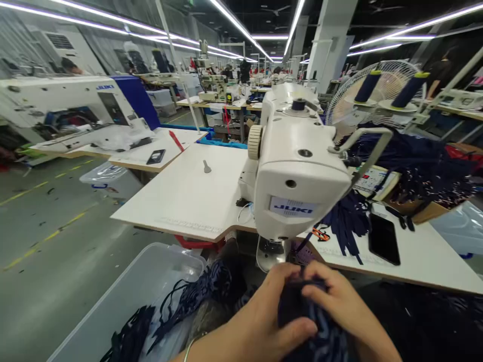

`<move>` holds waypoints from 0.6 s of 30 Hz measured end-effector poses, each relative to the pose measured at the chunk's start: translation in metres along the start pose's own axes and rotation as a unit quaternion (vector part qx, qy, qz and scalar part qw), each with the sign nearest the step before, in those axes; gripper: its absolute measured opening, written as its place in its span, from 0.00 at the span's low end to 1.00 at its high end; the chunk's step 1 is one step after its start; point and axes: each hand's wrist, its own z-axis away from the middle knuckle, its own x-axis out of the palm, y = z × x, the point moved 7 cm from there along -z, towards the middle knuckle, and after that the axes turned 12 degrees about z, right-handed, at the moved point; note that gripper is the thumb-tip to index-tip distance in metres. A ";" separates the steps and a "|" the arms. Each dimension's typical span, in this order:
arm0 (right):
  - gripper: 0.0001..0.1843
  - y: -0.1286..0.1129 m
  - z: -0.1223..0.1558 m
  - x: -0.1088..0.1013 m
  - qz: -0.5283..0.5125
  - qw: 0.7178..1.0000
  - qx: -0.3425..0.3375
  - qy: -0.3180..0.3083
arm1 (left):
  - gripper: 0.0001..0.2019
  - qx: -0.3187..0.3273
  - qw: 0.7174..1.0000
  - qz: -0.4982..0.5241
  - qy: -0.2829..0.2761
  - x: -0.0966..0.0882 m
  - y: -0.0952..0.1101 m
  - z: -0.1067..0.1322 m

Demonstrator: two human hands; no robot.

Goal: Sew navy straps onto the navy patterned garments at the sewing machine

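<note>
My left hand (269, 311) and my right hand (335, 294) are together just in front of a white JUKI sewing machine (298, 176). Both are closed on a dark navy patterned fabric (329, 329), their fingertips meeting at its upper edge. The metal bed (270, 255) of the machine shows just beyond my fingers. Part of the fabric is hidden behind my left thumb and fingers. More dark patterned fabric (211, 284) with thin straps trails to the left, over the edge of a clear plastic bin (94, 319).
A phone (383, 239) and a bunch of navy strips (345, 223) lie right of the machine. Behind them stands a cardboard box (428, 206) heaped with navy straps. Two navy thread cones (368, 86) rise before a fan (339, 95). A small grey tool (206, 167) rests on the white table (181, 196).
</note>
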 end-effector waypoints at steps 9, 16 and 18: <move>0.19 0.079 -0.034 -0.091 0.240 0.926 0.179 0.231 | 0.17 -0.096 0.990 -0.040 0.090 -0.028 -0.035 -0.008; 0.11 0.154 -0.082 -0.114 0.370 0.855 0.270 0.242 | 0.09 -0.016 0.926 -0.353 0.132 -0.046 -0.023 -0.017; 0.12 0.157 -0.085 -0.111 0.394 0.843 0.282 0.234 | 0.09 0.045 0.883 -0.437 0.163 -0.045 -0.018 -0.020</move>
